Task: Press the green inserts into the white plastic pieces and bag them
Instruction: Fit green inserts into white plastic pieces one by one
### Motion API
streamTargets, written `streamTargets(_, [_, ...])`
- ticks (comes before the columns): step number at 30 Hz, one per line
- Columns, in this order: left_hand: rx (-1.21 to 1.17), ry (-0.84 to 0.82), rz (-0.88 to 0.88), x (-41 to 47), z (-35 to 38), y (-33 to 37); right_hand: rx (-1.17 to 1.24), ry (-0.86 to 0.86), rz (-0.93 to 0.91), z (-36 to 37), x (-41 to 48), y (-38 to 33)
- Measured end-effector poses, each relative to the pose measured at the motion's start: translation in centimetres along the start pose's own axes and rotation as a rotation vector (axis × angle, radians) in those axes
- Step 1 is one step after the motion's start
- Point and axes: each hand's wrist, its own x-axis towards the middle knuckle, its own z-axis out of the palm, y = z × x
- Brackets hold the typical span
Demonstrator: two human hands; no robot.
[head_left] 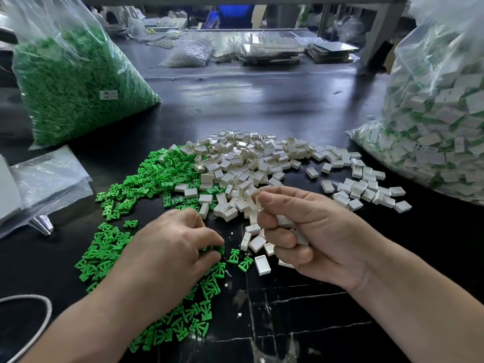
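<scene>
A spread of loose green inserts covers the black table's left half, running down under my left arm. A heap of small white plastic pieces lies beside it in the middle. My left hand is palm down on the green inserts, its fingertips curled onto one near the pile's right edge. My right hand is curled round several white pieces, thumb and forefinger pinching one at the top. A single white piece lies open side up between the hands.
A big clear bag of green inserts stands at the back left. A big clear bag of assembled white-and-green pieces fills the right. Flat empty plastic bags lie at the left edge. A white cord loops at the lower left.
</scene>
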Motion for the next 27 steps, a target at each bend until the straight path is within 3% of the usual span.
streamTargets(13, [-0.01,0.146,0.023,-0.1,0.1,-0.1,-0.12,0.014,-0.005,-0.2,0.1,0.3])
streamTargets(15, [-0.201,0.246,-0.065,-0.1,-0.4,-0.1,-0.164,0.029,-0.021,0.0,0.0,0.4])
streamTargets(18, [-0.679,0.379,-0.209,0.2,-1.1,-0.1,-0.244,0.046,-0.038,0.1,-0.1,0.5])
streamTargets(21, [-1.031,0.338,-0.208,0.1,-1.3,0.4,-0.291,0.015,-0.031,0.4,-0.2,0.8])
streamTargets(27, [-1.145,0.212,-0.115,-0.2,-0.4,1.8,-0.364,-0.021,-0.045,0.6,-0.3,1.3])
